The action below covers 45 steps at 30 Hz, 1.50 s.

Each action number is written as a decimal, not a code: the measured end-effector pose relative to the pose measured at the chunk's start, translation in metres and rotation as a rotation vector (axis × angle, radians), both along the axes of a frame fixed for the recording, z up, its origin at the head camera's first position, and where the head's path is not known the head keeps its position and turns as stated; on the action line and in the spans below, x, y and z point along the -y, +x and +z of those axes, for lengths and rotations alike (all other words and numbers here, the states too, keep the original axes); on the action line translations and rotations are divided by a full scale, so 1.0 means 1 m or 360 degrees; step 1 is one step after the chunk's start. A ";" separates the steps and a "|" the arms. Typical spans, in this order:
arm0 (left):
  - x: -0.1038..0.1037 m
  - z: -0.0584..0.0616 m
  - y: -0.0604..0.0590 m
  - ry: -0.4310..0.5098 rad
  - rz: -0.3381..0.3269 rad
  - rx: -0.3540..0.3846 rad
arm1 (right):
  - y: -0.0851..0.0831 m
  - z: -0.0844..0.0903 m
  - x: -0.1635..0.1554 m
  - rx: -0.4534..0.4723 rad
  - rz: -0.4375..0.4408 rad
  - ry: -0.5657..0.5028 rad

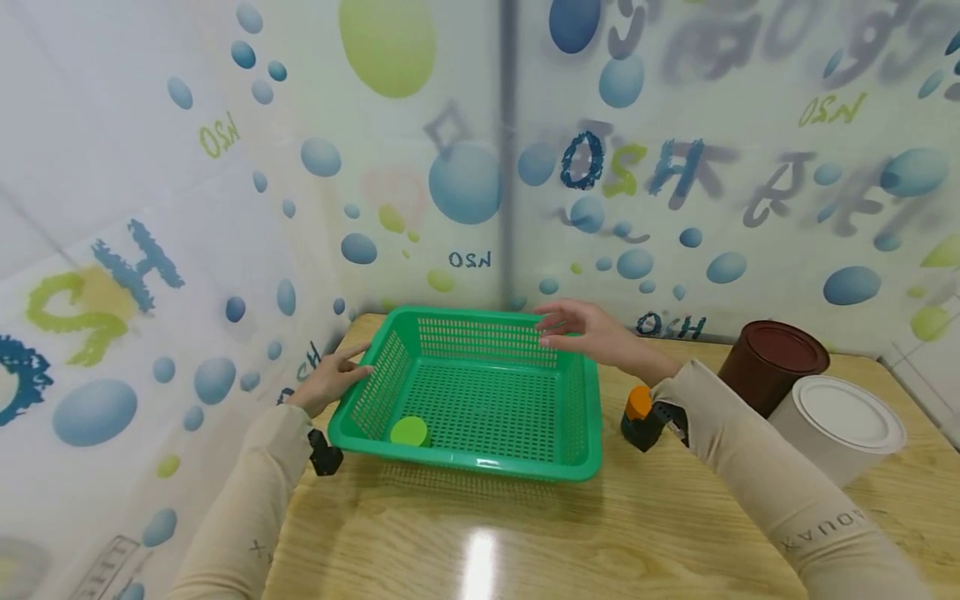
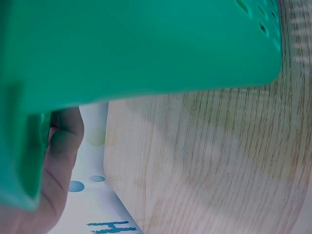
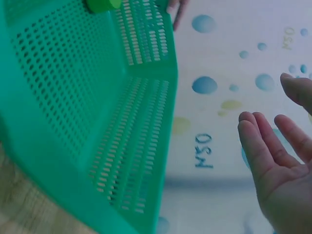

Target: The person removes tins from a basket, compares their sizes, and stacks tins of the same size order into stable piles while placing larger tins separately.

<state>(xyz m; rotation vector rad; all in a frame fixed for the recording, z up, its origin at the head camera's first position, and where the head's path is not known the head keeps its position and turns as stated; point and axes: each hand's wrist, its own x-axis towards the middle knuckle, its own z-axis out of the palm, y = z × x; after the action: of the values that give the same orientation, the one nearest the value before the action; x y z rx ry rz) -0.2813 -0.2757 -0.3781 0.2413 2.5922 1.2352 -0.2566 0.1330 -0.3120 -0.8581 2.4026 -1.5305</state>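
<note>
A green plastic basket (image 1: 487, 471) with slotted walls and a perforated floor is on the wooden table. Inside its front left corner is a small round lime-green thing (image 1: 410, 431), and part of it shows in the right wrist view. My left hand (image 1: 330, 382) holds the basket's left rim; the left wrist view has the fingers (image 2: 62, 151) curled below the rim, partly hidden by green plastic. Over the basket's back right corner is my right hand (image 1: 588, 333), its fingers loosely bent with nothing in them. The right wrist view puts that palm (image 3: 287, 180) apart from the basket wall.
Right of the basket stands a dark thing with an orange top (image 1: 639, 403), beside my right wrist. A dark brown can (image 1: 776, 358) and a white can (image 1: 843, 425) stand farther right, partly behind my sleeve. Bubble-printed curtains (image 1: 465, 183) hang behind and left of the table (image 1: 405, 533).
</note>
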 end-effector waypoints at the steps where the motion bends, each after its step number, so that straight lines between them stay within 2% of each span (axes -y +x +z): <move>1: 0.000 -0.001 0.000 -0.0009 0.0002 -0.0002 | -0.002 -0.001 0.006 0.0012 0.0031 -0.0001; 5: -0.001 -0.001 0.000 -0.0008 0.0002 -0.0015 | -0.006 -0.008 0.028 0.0054 0.0119 0.0050; 12: -0.002 0.001 0.001 0.0029 -0.0062 -0.0043 | -0.012 -0.023 0.060 0.0166 0.0245 0.0099; 19: 0.001 -0.004 -0.002 0.0041 -0.0004 0.0030 | -0.021 -0.037 0.090 0.0201 0.0292 0.0164; 27: 0.002 -0.003 -0.002 0.0036 -0.0019 -0.0007 | -0.034 -0.047 0.117 0.0220 0.0335 0.0075; 38: 0.001 -0.002 -0.002 0.0034 -0.0013 0.0024 | -0.042 -0.071 0.145 0.0329 0.0408 0.0005; 45: 0.000 -0.002 -0.001 0.0025 0.0022 0.0022 | -0.039 -0.083 0.153 0.0407 0.0522 0.0113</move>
<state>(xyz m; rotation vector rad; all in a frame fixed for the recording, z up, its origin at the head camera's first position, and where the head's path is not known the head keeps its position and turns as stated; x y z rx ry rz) -0.2828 -0.2755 -0.3803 0.2174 2.5778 1.2575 -0.2959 -0.0202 -0.3955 -0.9241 2.0078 -1.3317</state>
